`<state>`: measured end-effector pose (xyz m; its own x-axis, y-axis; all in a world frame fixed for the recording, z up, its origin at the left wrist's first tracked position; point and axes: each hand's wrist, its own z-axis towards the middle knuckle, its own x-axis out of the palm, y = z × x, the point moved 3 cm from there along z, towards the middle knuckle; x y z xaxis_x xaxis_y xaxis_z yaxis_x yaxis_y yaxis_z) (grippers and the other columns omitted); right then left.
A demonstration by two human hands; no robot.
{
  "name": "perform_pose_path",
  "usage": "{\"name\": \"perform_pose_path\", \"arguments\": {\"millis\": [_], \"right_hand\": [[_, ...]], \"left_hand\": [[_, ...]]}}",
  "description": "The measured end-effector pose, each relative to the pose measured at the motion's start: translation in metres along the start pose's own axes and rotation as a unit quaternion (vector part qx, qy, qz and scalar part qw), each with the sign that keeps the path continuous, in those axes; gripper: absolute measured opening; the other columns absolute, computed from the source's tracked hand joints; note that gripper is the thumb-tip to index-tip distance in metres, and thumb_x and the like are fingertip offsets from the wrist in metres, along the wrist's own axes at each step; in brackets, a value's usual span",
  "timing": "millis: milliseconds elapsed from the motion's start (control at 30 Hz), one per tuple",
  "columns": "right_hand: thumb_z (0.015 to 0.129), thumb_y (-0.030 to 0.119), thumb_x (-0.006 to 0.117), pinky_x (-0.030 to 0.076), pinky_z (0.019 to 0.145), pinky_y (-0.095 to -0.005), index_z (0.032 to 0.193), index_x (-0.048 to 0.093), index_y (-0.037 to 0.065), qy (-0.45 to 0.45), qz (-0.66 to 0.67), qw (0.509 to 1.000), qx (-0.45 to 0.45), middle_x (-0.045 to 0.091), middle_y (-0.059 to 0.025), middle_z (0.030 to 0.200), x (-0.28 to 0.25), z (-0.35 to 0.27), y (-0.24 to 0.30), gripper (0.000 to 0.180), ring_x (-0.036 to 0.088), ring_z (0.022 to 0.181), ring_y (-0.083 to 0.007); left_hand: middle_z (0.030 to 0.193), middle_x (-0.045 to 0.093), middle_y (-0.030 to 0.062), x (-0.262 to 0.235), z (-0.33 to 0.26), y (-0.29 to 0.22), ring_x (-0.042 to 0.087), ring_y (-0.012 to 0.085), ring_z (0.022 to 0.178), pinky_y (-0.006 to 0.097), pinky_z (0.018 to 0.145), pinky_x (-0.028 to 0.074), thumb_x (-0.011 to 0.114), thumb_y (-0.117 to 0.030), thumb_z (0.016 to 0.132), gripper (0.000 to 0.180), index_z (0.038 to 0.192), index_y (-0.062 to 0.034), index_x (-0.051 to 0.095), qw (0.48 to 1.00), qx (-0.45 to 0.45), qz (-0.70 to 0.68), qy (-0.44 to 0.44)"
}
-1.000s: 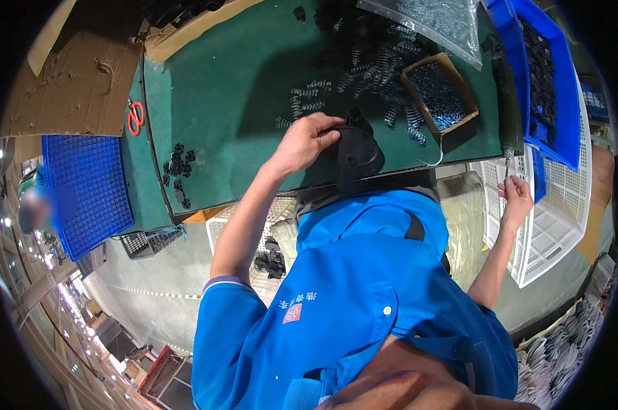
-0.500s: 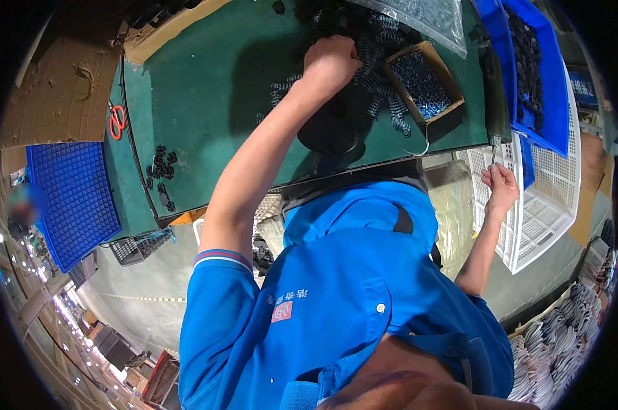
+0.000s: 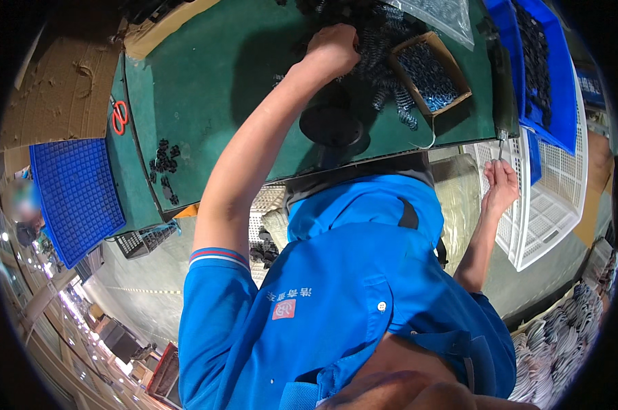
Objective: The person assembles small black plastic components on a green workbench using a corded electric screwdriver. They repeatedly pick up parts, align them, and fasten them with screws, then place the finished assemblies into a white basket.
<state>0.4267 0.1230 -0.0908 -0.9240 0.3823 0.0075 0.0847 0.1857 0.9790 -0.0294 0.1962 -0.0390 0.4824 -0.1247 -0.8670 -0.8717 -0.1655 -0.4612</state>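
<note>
Head view shows us the left hand (image 3: 333,51) stretched over the far part of the green table (image 3: 200,102), at the edge of a dark heap of metal springs (image 3: 404,109). Its fingers are curled and partly hidden behind the back of the hand, so we cannot tell whether that grip is holding anything. Nearer the body, just right of the left forearm, we see a round black piece (image 3: 331,125) above the near edge of the table.

Well apart, off the table's right end, the right hand (image 3: 500,184) has a narrow grip, the fingertips pinched on a thin metal rod (image 3: 501,147). The rod comes from the end of a long dark bar along that side.

Right of the springs we find an open cardboard box (image 3: 447,59) filled with small shiny pieces, and a clear plastic bag (image 3: 439,17) lies beyond it. Past the bar stands a blue bin (image 3: 562,102) of black parts, with a white crate (image 3: 548,225) beneath it. On our left, small black parts (image 3: 163,164) lie in a cluster near red-handled scissors (image 3: 120,117), and a blue tray (image 3: 77,198) sits tilted beside the table.
</note>
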Motion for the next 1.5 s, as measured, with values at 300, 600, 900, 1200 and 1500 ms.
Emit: {"name": "perform_pose_path", "arguments": {"millis": [300, 600, 900, 1200, 1500], "right_hand": [[0.090, 0.001, 0.066, 0.055, 0.079, -0.0288, 0.124, 0.056, -0.008, -0.034, -0.253, 0.954, -0.156, 0.063, -0.0202, 0.119, 0.017, -0.005, 0.037, 0.036, 0.068, 0.096, -0.0217], [0.091, 0.003, 0.065, 0.055, 0.071, -0.0234, 0.123, 0.060, -0.004, 0.333, -0.073, 0.933, -0.113, 0.069, -0.0142, 0.105, 0.213, -0.069, 0.093, 0.033, 0.068, 0.089, -0.0155], [0.089, 0.008, 0.068, 0.047, 0.056, -0.0188, 0.108, 0.069, 0.000, 0.477, -0.027, 0.875, -0.084, 0.071, -0.0052, 0.088, 0.314, -0.093, 0.054, 0.021, 0.062, 0.067, -0.0062], [0.086, 0.002, 0.070, 0.049, 0.061, -0.0211, 0.093, 0.070, -0.002, 0.430, -0.059, 0.870, -0.234, 0.066, -0.0036, 0.083, 0.313, -0.079, 0.069, 0.008, 0.062, 0.071, -0.0078], [0.092, 0.010, 0.064, 0.051, 0.058, -0.0220, 0.097, 0.063, -0.004, 0.472, -0.108, 0.866, -0.122, 0.066, -0.0052, 0.081, 0.327, -0.085, 0.073, 0.015, 0.064, 0.066, -0.0100]], "left_hand": [[0.092, 0.070, 0.0176, -0.011, -0.026, 0.008, 0.069, 0.0296, 0.084, 0.037, 0.074, 0.056, 0.071, -0.012, 0.071, 0.035, 0.104, -0.0017, 0.069, 0.990, 0.043, -0.130, -0.017], [0.094, 0.071, 0.0045, -0.038, -0.066, 0.006, 0.069, 0.0125, 0.082, 0.024, 0.064, 0.053, 0.066, -0.001, 0.083, 0.028, 0.112, -0.0011, 0.068, 0.870, -0.005, -0.493, 0.028], [0.091, 0.070, 0.0059, -0.028, -0.086, 0.002, 0.065, 0.0111, 0.073, 0.023, 0.060, 0.053, 0.066, -0.001, 0.089, 0.026, 0.115, 0.0007, 0.067, 0.836, -0.066, -0.540, -0.075], [0.089, 0.069, 0.0095, -0.022, -0.084, -0.004, 0.068, 0.0151, 0.072, 0.024, 0.056, 0.055, 0.069, -0.005, 0.088, 0.023, 0.109, 0.0047, 0.065, 0.724, -0.147, -0.671, -0.062], [0.085, 0.067, 0.0078, -0.023, -0.091, 0.007, 0.068, 0.0152, 0.078, 0.026, 0.059, 0.056, 0.066, -0.007, 0.091, 0.015, 0.100, 0.0032, 0.061, 0.784, -0.140, -0.593, -0.117]]}}
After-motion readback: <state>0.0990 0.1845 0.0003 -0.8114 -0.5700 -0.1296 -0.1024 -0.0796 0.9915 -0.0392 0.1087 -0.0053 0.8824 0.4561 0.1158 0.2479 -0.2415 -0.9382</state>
